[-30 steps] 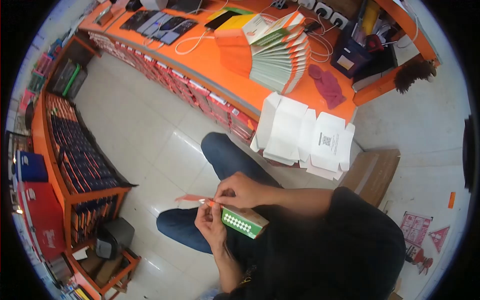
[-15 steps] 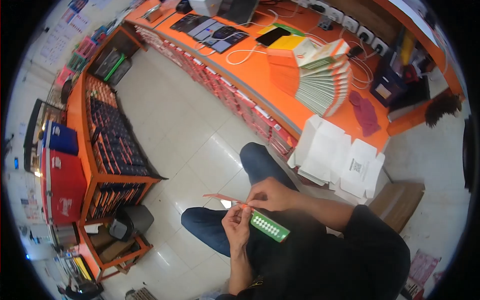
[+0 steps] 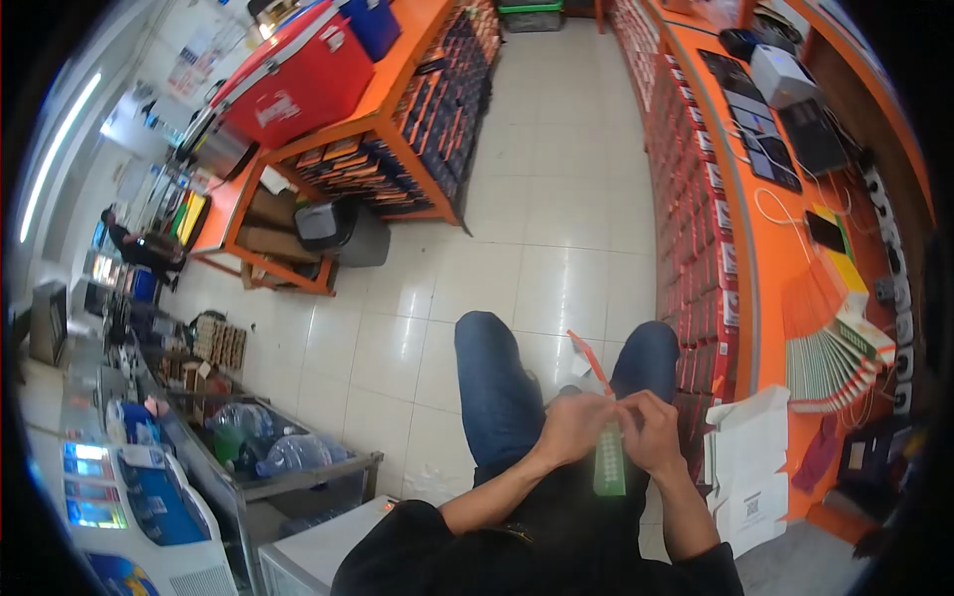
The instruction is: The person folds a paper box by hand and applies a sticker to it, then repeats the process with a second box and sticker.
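Note:
Both hands meet above the lap, at the upper end of a green packet [image 3: 610, 461] that has rows of pale marks. My left hand [image 3: 576, 425] is closed on the left side of this end. From the right, my right hand [image 3: 651, 429] pinches the same end, fingers bent. A thin orange-red strip [image 3: 590, 360] sticks up and away from between the hands, with a small white piece beside it. Whether strip and packet are joined is hidden by the fingers.
On the right, an orange counter [image 3: 765, 338] holds fanned green-and-white packets [image 3: 830, 370], a phone and cables. An opened white box [image 3: 747, 467] lies at its near end. Plastic bottles [image 3: 298, 454] fill a metal cart at lower left. Far left, a person stands.
The view has swung left, so the counter now lies farther right and the cart shows. Both hands remain on the packet, which now hangs nearly upright.

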Available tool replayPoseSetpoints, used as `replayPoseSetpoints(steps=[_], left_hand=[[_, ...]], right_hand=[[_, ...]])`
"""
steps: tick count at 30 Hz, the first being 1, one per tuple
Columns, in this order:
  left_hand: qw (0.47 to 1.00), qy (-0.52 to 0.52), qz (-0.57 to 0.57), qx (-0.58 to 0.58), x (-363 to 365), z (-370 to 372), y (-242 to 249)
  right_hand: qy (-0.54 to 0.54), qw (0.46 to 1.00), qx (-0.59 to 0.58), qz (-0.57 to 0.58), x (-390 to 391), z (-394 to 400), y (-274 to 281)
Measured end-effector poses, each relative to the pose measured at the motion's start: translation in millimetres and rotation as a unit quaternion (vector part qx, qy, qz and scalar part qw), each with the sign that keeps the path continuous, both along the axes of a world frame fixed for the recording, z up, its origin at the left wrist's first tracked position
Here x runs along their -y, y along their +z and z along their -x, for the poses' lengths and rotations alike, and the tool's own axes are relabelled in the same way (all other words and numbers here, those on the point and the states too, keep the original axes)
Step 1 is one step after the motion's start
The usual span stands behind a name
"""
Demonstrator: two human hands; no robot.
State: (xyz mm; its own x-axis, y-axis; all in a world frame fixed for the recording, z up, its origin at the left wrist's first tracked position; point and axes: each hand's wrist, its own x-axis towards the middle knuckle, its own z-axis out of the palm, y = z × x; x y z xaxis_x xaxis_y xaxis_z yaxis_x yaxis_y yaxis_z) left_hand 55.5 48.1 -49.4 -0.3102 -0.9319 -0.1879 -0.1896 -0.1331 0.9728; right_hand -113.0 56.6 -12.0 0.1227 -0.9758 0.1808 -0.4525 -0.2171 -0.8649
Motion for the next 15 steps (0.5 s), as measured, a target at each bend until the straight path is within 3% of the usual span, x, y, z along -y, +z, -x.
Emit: replayPoseSetpoints(steps=[5, 10, 15], left_hand=[[0.999, 0.023, 0.027, 0.000, -3, -4, -5], [0.997, -0.051, -0.030, -0.045, 4, -5, -26], [0.997, -0.058, -0.023, -0.053, 10, -8, -9]], right_hand=[[0.037, 0.999, -0.032, 0.012, 0, -6, -7], [0.073, 0.984, -0.131, 0.097, 4, -4, -6], [0.064, 0.992, -0.074, 0.083, 12, -9, -4]])
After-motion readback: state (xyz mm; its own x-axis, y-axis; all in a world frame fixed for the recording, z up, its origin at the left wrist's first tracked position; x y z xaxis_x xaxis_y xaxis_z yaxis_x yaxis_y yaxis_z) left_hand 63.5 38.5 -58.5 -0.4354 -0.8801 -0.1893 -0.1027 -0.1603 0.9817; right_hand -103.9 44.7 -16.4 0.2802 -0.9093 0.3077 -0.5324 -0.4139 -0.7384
